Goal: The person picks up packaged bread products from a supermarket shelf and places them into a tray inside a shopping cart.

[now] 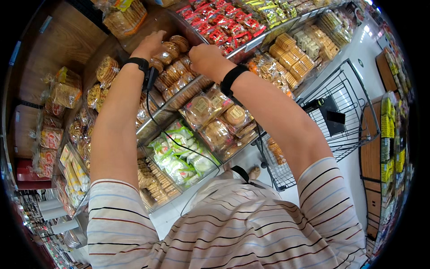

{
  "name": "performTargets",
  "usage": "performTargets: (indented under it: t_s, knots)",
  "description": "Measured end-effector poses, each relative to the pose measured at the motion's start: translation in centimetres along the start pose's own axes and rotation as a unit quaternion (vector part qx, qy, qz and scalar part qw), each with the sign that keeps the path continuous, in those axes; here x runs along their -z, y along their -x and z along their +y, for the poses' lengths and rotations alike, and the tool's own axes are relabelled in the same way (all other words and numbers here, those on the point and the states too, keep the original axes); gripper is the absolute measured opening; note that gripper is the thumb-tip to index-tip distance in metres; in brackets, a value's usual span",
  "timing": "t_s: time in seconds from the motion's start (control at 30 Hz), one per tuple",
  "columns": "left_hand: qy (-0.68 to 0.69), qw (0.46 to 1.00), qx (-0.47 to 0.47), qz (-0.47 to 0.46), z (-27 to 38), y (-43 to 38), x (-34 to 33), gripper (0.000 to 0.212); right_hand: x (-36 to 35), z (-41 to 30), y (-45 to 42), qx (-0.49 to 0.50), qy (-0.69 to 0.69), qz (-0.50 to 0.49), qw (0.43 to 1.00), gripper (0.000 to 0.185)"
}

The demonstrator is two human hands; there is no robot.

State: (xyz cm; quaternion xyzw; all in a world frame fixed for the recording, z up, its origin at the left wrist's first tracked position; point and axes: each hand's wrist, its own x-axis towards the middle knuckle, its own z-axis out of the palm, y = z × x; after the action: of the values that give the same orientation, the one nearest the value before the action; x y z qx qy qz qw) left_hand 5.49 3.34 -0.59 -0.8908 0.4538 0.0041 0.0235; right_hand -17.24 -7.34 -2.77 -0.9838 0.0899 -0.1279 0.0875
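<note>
Packs of round brown biscuits in clear wrap (171, 50) fill an upper compartment of a shop display bin. My left hand (150, 44) reaches over the left side of these packs, fingers partly extended; its palm side is hidden, so I cannot tell whether it grips one. At the compartment's right side, by the divider, is my right hand (205, 60) with curled fingers. Its fingertips are out of sight behind the hand, and any hold there cannot be seen. Between the hands and nearer to me lie stacked rows of wrapped biscuits (174, 75).
Red-wrapped snacks (225, 23) lie beyond my right hand. Clear boxes of round pastries (205, 107) and green-white packs (181, 154) sit in lower bins. A wire shopping cart (349, 134) holding a dark flat object stands right. Cables run from my wristbands (139, 64).
</note>
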Motion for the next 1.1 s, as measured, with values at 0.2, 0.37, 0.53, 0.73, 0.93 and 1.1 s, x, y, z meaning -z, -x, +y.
performTargets:
  t_s: [0.2, 0.37, 0.53, 0.73, 0.93, 1.1]
  knots:
    - [-0.056, 0.995, -0.079, -0.019, 1.0, -2.2, -1.8, 0.088, -3.9, 0.5, -1.6, 0.018, 0.104, 0.037, 0.994, 0.018]
    - [-0.102, 0.990, -0.093, -0.026, 0.6, -3.1, -3.4, 0.089, -4.8, -0.2, -2.2, 0.009, 0.130, 0.002, 0.992, 0.017]
    - [-0.117, 0.989, -0.078, -0.051, 3.0, -3.4, -2.9, 0.092, -6.5, 0.5, -2.3, 0.012, 0.131, 0.002, 0.991, 0.012]
    - [-0.094, 0.992, -0.066, -0.047, 2.4, -3.5, -3.7, 0.084, -5.7, -0.4, -2.7, 0.021, 0.159, -0.069, 0.985, 0.012]
    - [-0.085, 0.989, -0.119, 0.006, 1.9, -4.2, -4.5, 0.081, -4.8, 0.3, -2.1, 0.027, 0.097, 0.039, 0.994, 0.013]
    - [-0.060, 0.986, -0.150, 0.046, 0.8, -3.1, -3.5, 0.076, -0.5, 0.2, -0.6, -0.009, 0.001, 0.121, 0.993, 0.027]
